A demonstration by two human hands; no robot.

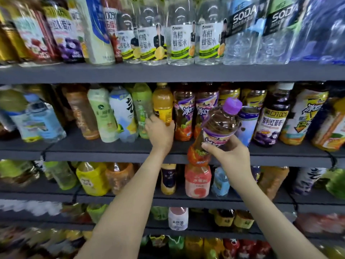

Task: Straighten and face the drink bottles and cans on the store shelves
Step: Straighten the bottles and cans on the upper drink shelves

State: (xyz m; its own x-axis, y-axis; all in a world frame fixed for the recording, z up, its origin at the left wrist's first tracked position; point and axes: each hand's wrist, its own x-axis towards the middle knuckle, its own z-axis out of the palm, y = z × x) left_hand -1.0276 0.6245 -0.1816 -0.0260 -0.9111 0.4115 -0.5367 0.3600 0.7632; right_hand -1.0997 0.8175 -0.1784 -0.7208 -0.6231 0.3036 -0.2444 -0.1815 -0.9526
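Observation:
My right hand [228,156] grips a purple-capped iced tea bottle [218,128] by its label, lifted off the shelf and tilted right in front of the second shelf [112,146]. My left hand [160,131] holds the base of an orange juice bottle [162,103] standing upright on that shelf. Two matching purple-labelled tea bottles [183,113] stand just right of the orange bottle, behind the one I hold. A blue can [248,124] stands to the right of my lifted bottle.
The second shelf also holds a green tea bottle [141,107], white and pale bottles to the left, and a dark grape juice bottle [270,118] to the right. Clear honey-water bottles [181,34] and soda bottles [240,30] fill the top shelf. Lower shelves carry several more drinks.

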